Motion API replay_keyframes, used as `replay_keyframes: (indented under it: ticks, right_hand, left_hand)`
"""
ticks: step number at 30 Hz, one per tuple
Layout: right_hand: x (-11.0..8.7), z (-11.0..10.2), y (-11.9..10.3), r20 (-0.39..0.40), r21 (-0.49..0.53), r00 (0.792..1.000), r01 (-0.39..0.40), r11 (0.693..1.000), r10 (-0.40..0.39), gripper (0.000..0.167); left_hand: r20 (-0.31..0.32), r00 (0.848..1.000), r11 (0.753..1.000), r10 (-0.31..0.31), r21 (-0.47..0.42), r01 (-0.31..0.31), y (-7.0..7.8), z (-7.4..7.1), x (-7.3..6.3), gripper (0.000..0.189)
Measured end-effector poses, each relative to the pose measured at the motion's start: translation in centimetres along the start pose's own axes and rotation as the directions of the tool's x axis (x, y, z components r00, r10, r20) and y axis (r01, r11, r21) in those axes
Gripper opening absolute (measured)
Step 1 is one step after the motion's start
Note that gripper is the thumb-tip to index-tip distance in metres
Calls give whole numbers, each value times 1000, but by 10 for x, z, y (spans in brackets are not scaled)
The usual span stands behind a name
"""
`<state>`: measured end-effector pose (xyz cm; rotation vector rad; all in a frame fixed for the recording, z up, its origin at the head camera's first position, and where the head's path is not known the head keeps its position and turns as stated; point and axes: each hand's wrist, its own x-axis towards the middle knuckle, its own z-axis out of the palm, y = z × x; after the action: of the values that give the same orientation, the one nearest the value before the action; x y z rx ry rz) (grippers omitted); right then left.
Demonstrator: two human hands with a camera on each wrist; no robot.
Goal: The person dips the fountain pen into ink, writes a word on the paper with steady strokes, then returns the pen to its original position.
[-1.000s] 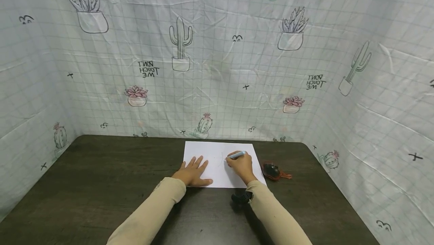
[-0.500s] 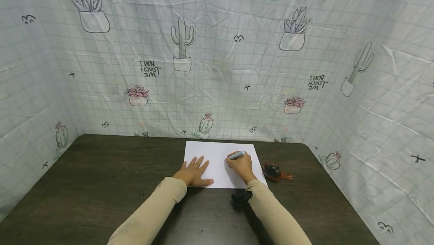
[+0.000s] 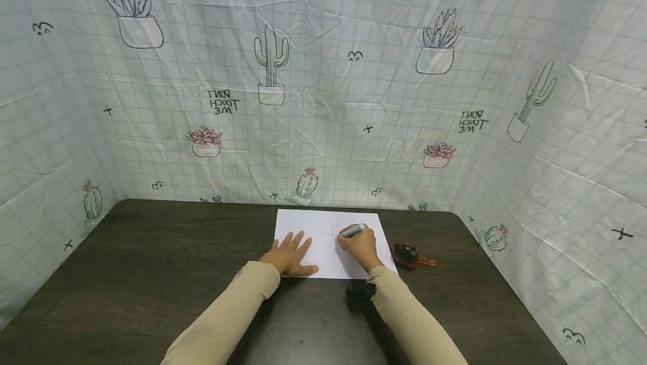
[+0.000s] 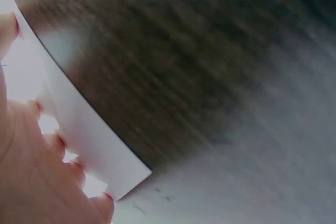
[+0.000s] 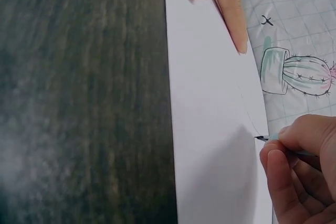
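A white sheet of paper (image 3: 303, 220) lies at the table's far edge. My left hand (image 3: 289, 256) is spread flat on its left part, fingers apart and thumb pointing right; the left wrist view catches these fingers (image 4: 76, 174) near a paper corner. On the right, my right hand (image 3: 360, 247) pinches a light-blue pen (image 3: 352, 231) between thumb and fingers. In the right wrist view the pen's dark pointed nib (image 5: 261, 138) meets the paper at the end of a thin curved line (image 5: 247, 109). Faint crossed lines (image 3: 332, 234) show left of the nib in the head view.
Right of the paper lies a dark rounded thing with an orange-red edge and tail (image 3: 407, 255); its kind is unclear. A black device (image 3: 360, 292) sits at my right wrist. The dark wooden table (image 3: 177, 264) meets a cactus-print cloth (image 3: 323, 146) behind and at both sides.
The horizontal line of the faint cross shows more clearly than a second ago. My right hand and the pen shift barely at all; my left hand stays in place.
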<state>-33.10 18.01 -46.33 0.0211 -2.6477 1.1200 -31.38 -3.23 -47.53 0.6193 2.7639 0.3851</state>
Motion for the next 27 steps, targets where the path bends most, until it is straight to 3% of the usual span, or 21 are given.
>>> replay_keyframes:
  ticks: [7, 14, 27]
  right_hand:
    - [-3, -7, 1, 6, -42, 1000, 16, 999, -15, 4]
    - [-9, -13, 4, -15, -55, 999, 40, 998, -41, 4]
    - [-22, -24, 10, -1, -26, 1000, 21, 999, -21, 5]
  left_hand:
    - [-3, 1000, 1000, -10, 1, 10, -5, 8, 10, 85]
    - [5, 1000, 1000, -16, -18, 16, -4, 6, 9, 86]
    - [8, 1000, 1000, -16, -3, 16, -8, 11, 14, 86]
